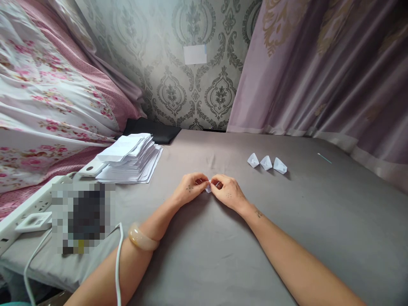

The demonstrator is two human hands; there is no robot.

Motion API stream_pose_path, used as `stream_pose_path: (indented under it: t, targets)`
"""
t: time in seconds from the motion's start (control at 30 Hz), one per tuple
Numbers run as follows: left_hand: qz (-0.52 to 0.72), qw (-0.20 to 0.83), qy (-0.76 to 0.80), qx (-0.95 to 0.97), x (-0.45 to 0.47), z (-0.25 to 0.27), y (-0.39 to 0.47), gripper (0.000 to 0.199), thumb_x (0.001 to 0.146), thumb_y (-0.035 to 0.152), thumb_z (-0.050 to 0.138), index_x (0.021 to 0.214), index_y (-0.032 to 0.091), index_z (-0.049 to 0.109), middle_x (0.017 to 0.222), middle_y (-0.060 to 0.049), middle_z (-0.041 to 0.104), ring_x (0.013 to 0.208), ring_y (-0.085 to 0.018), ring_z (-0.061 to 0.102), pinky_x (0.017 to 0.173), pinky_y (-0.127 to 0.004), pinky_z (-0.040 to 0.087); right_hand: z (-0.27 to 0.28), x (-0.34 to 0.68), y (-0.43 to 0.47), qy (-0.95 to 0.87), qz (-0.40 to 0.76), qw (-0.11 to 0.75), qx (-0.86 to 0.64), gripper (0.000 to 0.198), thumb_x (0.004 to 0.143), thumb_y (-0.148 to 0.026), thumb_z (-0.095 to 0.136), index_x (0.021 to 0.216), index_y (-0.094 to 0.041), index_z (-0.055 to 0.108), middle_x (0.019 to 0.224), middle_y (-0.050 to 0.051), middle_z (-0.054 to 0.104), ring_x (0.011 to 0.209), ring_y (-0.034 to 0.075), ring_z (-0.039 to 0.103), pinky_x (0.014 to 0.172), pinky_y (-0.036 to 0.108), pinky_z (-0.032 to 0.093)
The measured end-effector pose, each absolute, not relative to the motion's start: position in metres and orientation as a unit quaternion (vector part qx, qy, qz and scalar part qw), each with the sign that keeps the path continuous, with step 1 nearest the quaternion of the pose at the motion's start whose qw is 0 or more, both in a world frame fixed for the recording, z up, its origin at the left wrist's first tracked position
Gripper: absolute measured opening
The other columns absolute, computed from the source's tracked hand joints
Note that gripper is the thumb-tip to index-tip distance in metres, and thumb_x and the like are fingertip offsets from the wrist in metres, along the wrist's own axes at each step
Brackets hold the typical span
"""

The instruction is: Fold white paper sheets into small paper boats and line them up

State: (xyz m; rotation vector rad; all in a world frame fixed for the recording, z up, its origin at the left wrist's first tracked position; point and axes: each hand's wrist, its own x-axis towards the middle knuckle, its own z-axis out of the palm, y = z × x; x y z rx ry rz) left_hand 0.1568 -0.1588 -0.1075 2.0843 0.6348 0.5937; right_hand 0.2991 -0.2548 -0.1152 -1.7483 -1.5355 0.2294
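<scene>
Bangle (143, 239): thick, smooth and glossy, cream shading to amber, around the left forearm (127, 265)
Left grip (189, 188): thumb and fingers pressed together, pinching one side of a small folded paper (208, 189)
Right grip (228, 192): fingertips pinching the other side
Small folded paper: white, creased, largely hidden by the fingers, held well in from the left edge of the counter (334, 221)
Three folded shapes (265, 162): white paper, faceted and pointed, in a row toward the far edge, right of the hands
White cable (117, 267): passes in front of the left forearm
Left edge: white plastic power strip (40, 202) with a plug (34, 222); beside it a dark thing (86, 216), pixelated beyond telling
Paper stack (130, 163): loose white sheets, uneven edges, toward the far left corner
Thin stick (325, 158): pale, toward the far right corner
Black flat item (153, 131): at the far left corner
Counter: matte grey cloth, lightly wrinkled
Sides: pink floral fabric (47, 106) left, mauve curtain (287, 85) right
Wall (174, 91): grey damask pattern, bearing a white card (195, 55)
</scene>
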Motion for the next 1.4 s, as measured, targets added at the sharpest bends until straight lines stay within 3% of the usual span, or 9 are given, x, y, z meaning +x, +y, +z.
stream_pose_path:
  t: [0.33, 0.5, 0.7, 0.97, 1.4]
  targets:
    - [0.251, 0.399, 0.305, 0.827, 0.154, -0.111, -0.155, 0.015, 0.073, 0.022, 0.05, 0.079, 0.017, 0.063, 0.067, 0.0, 0.065, 0.061, -0.012, 0.057, 0.058, -0.02, 0.043, -0.106, 0.304, -0.257, -0.54, 0.157, 0.408, -0.719, 0.002, 0.069, -0.023, 0.054, 0.068, -0.022, 0.056, 0.058, -0.003, 0.058, 0.053, 0.012, 0.053, 0.055, 0.023, 0.04]
    - [0.249, 0.401, 0.295, 0.831, 0.151, -0.109, -0.153, 0.022, 0.068, 0.014, 0.046, 0.081, 0.017, 0.064, 0.07, 0.001, 0.063, 0.06, -0.011, 0.054, 0.057, -0.02, 0.042, -0.106, 0.307, -0.257, -0.541, 0.164, 0.413, -0.714, 0.007, 0.067, -0.02, 0.051, 0.069, -0.021, 0.057, 0.058, -0.004, 0.057, 0.053, 0.011, 0.051, 0.054, 0.022, 0.039]
    - [0.244, 0.356, 0.282, 0.857, 0.15, -0.107, -0.152, 0.029, 0.068, 0.012, 0.044, 0.077, 0.018, 0.07, 0.08, -0.002, 0.06, 0.064, -0.011, 0.053, 0.059, -0.02, 0.042, -0.111, 0.317, -0.26, -0.609, 0.145, 0.383, -0.679, 0.028, 0.069, -0.009, 0.045, 0.084, -0.023, 0.066, 0.083, 0.0, 0.063, 0.061, 0.01, 0.053, 0.062, 0.023, 0.042]
    - [0.222, 0.33, 0.292, 0.87, 0.147, -0.104, -0.151, 0.031, 0.071, 0.013, 0.043, 0.08, 0.019, 0.073, 0.082, -0.004, 0.06, 0.067, -0.012, 0.054, 0.067, -0.024, 0.044, -0.105, 0.326, -0.266, -0.698, 0.108, 0.301, -0.641, 0.047, 0.074, -0.002, 0.041, 0.1, -0.029, 0.068, 0.094, 0.0, 0.061, 0.072, 0.012, 0.054, 0.068, 0.024, 0.04]
    - [0.158, 0.194, 0.23, 0.941, 0.141, -0.101, -0.158, 0.02, 0.078, 0.025, 0.052, 0.088, 0.024, 0.069, 0.096, -0.003, 0.059, 0.07, -0.013, 0.055, 0.065, -0.024, 0.041, -0.096, 0.318, -0.273, -0.714, -0.007, 0.142, -0.686, 0.019, 0.087, -0.023, 0.047, 0.088, -0.022, 0.065, 0.094, 0.002, 0.062, 0.07, 0.013, 0.057, 0.06, 0.025, 0.032]
